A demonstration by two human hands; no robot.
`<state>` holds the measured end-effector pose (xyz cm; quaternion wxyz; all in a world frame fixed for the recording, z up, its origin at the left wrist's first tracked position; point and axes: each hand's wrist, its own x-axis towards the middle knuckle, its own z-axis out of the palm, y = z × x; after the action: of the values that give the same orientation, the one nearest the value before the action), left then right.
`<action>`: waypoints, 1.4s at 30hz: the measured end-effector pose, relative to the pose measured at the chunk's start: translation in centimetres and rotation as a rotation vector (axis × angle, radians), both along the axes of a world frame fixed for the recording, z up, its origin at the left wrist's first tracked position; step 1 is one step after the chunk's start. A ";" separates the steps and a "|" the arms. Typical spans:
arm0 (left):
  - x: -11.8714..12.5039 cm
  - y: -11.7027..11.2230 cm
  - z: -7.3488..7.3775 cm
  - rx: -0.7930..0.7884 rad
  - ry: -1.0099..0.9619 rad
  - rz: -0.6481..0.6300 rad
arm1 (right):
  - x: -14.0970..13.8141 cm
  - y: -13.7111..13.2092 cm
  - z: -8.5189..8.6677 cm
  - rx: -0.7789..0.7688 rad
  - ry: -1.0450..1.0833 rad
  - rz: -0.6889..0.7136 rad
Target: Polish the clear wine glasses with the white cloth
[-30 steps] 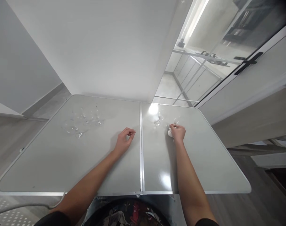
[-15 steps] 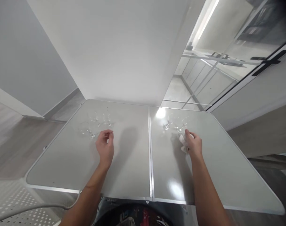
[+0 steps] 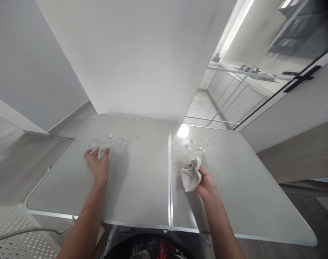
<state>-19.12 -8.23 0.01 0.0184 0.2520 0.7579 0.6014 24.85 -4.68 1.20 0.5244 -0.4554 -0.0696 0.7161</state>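
Observation:
My left hand (image 3: 98, 165) is at the left end of the table, fingers and thumb closed around a clear stemmed glass (image 3: 95, 144). The fingers partly hide its lower part. Just behind and to the right stand more clear stemmed glasses (image 3: 124, 142), hard to tell apart against the pale top. On the right half of the table, my right hand (image 3: 206, 183) grips a crumpled white cloth (image 3: 191, 176), held up off the surface. Beyond the cloth stand two stemmed glasses, one on the left (image 3: 188, 146) and another on the right (image 3: 203, 149).
The grey table (image 3: 142, 180) has a metal rim and a metal seam (image 3: 170, 180) down its middle. A white wall (image 3: 136, 64) meets its far edge. To the right is a glass-paned door (image 3: 234, 93); a white perforated seat (image 3: 20, 233) is at lower left.
My left hand has moved left to the leftmost glass, its fingers now around it. My right hand has drawn back and leftward from the right-hand glasses, turning so the cloth shows spread out.

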 end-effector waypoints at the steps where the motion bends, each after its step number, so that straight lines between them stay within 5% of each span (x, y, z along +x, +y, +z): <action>1: -0.2 0.0 0.0 0.012 0.000 -0.018 | -0.4 0.1 0.0 0.012 0.004 0.024; 6: 2.3 -0.4 1.5 0.083 0.166 -0.094 | -2.1 2.0 0.1 0.076 -0.021 0.108; 10: 9.1 2.3 2.7 0.062 0.253 -0.498 | -4.5 5.3 -0.1 0.110 0.041 0.205; 15: 15.7 7.9 0.3 0.092 0.251 -0.802 | -6.4 7.5 -0.6 0.222 0.281 0.388; 22: 14.3 8.8 -1.9 0.062 0.560 -0.748 | -5.5 6.6 -0.1 0.386 -0.010 0.343; 27: 13.9 8.7 -2.6 -0.058 0.765 -0.838 | -5.0 6.7 0.2 0.400 -0.155 0.064; 31: 14.3 8.8 -3.1 -0.054 0.842 -0.905 | -5.0 6.7 -1.1 0.502 -0.513 -0.129; 34: 14.6 8.7 -3.0 -0.030 0.882 -0.926 | -5.4 6.1 -1.9 0.687 -0.732 0.051; 38: 14.9 8.4 -2.7 -0.009 0.928 -1.012 | -6.1 5.1 -1.6 0.951 -0.703 0.360; 42: 15.4 8.1 -2.8 -0.052 0.975 -1.080 | -6.0 5.3 -0.9 0.928 -0.556 0.475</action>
<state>-3.77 -0.14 -2.77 -0.0212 0.8298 0.4639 0.3096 18.85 0.65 0.27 0.4561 -0.3208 -0.6106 0.5624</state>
